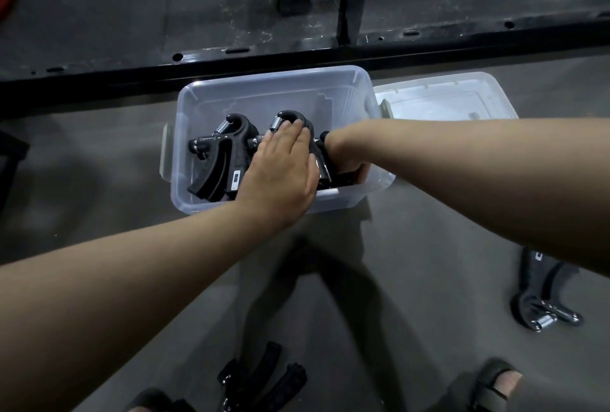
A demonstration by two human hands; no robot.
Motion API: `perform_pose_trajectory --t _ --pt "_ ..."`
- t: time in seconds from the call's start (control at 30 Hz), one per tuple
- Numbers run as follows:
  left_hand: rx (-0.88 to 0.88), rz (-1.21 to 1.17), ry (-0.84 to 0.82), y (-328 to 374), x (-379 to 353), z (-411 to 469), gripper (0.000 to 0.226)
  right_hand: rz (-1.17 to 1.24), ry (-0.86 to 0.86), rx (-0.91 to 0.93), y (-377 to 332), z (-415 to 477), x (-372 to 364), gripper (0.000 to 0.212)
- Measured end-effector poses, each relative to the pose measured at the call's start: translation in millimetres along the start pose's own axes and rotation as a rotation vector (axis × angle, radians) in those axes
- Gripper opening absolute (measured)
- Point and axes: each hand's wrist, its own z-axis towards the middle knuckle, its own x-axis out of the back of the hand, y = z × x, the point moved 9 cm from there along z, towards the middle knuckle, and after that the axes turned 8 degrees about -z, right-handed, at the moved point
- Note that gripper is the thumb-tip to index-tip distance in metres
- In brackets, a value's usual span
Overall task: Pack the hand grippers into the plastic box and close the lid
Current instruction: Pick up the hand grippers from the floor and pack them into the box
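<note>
A grey floor (412, 263) fills the view, crossed at the far side by a black metal frame (297, 58) with an upright post; against that frame sits the clear plastic box (264, 94), open at the top, and its lid (442, 98) lies flat on the floor just beside the box's right end. Both bare forearms reach into the box from the near side. Inside, one hand gripper (219, 157) lies at the left end with its spring toward the far wall and its handles toward the near wall; a second gripper (287, 119) lies beside it, mostly under the left hand (284, 167), which rests flat on it with fingers straight and close together, holding nothing. The right hand (346, 160) is down at the right end of the box, its fingers curled round a third gripper (325, 170), most of it hidden. Another gripper (541, 299) lies on the floor near the right edge, well apart from the box; a further one (264, 375) lies at the near edge, between two sandalled feet (495, 382).
</note>
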Motion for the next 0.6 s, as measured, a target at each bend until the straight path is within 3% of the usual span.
perform_pose_trajectory --t 0.17,0.5,0.6 --pt "-0.013 0.001 0.027 -1 0 -2 0.06 0.113 -0.082 0.004 0 -1 -8 0.023" --pt "-0.175 0.129 -0.01 16 11 -23 0.053 -0.05 -0.13 0.01 3 2 -16 0.005" --pt "-0.109 0.191 -0.011 -5 26 -29 0.054 -0.108 -0.016 0.036 6 25 -19 0.025"
